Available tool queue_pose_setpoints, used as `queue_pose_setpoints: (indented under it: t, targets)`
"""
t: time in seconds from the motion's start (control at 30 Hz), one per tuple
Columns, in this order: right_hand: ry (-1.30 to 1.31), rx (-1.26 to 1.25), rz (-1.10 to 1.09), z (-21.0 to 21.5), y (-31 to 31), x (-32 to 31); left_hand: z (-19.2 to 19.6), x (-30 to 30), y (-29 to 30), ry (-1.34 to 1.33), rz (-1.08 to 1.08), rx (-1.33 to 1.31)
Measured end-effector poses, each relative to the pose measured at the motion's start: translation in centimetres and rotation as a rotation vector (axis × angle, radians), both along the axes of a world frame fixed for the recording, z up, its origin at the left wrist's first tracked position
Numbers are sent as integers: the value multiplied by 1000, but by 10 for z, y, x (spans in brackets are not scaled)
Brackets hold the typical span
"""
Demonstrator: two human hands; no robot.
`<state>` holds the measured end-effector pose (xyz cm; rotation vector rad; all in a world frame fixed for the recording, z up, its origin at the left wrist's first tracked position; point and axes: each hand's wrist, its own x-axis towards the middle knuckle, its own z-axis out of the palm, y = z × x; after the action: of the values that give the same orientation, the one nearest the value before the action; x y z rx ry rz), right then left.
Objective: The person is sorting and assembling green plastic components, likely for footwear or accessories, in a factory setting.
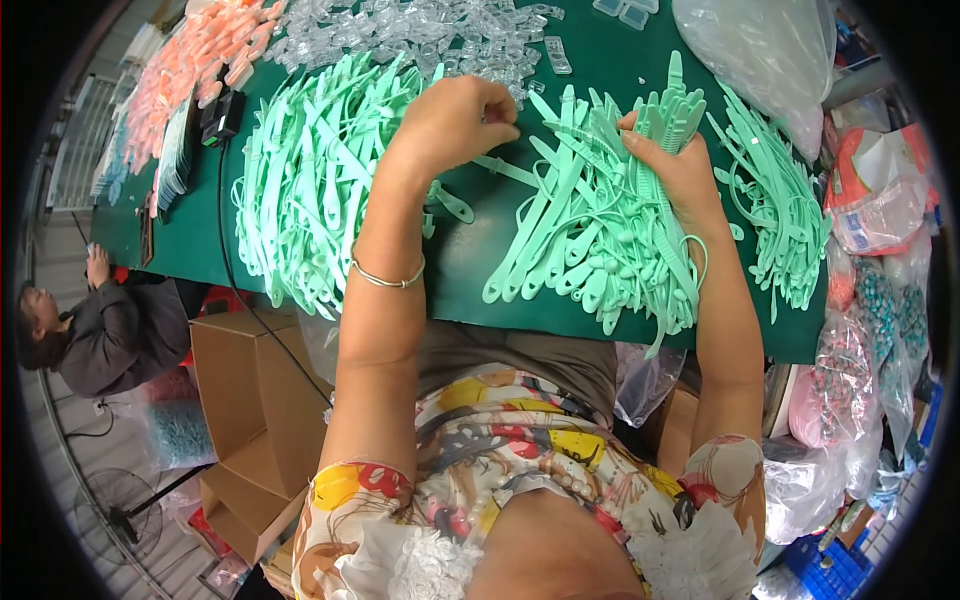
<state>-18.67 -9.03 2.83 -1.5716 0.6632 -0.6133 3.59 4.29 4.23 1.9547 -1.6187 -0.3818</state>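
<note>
My right hand (680, 180) is closed round a bundle of mint-green plastic straps (672, 118), its thumb across their ridged upper ends. Below and left of that hand, more straps (580, 235) lie fanned and overlapping, with rounded ends and thin loops toward the table's front edge. My left hand (455, 125) hovers between this heap and a larger heap of the same straps (310, 190) on the left. Its fingers curl in toward the thumb; whatever they may hold is too small or hidden to make out. One strap (505, 170) lies just below its fingertips.
On the green table (460, 290) are a pile of clear plastic pieces (400, 35), peach pieces (200, 60), a third strap heap (775, 200) and a plastic bag (760, 60). A black cable (228, 230) hangs over the left edge by cardboard boxes (250, 400). Another person (110, 320) sits at left.
</note>
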Motion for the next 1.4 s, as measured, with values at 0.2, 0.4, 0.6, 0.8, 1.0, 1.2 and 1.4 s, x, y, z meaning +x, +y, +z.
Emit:
queue_pose_setpoints:
  t: [0.2, 0.4, 0.6, 0.8, 1.0, 1.2, 1.4]
  targets:
    - [-4, 59, -29, 2, 1, 1, 7, -4, 12, -232, 111, 237]
    - [31, 129, -12, 3, 1, -1, -6, 0, 3, -251, 27, 217]
    - [-77, 204, 5, 7, 7, 0, -18, -9, -5, -191, -41, -1]
    - [-66, 194, 2, 7, 4, -1, -14, -8, -8, -96, -59, -47]
    - [-66, 175, 2, 6, 5, -1, -5, -16, -9, 200, -29, -96]
    - [-69, 108, -15, 2, 2, -2, -6, -12, -8, 127, -46, -8]
    - [-72, 136, 11, 1, 2, -1, -6, -11, -9, 137, -31, -47]
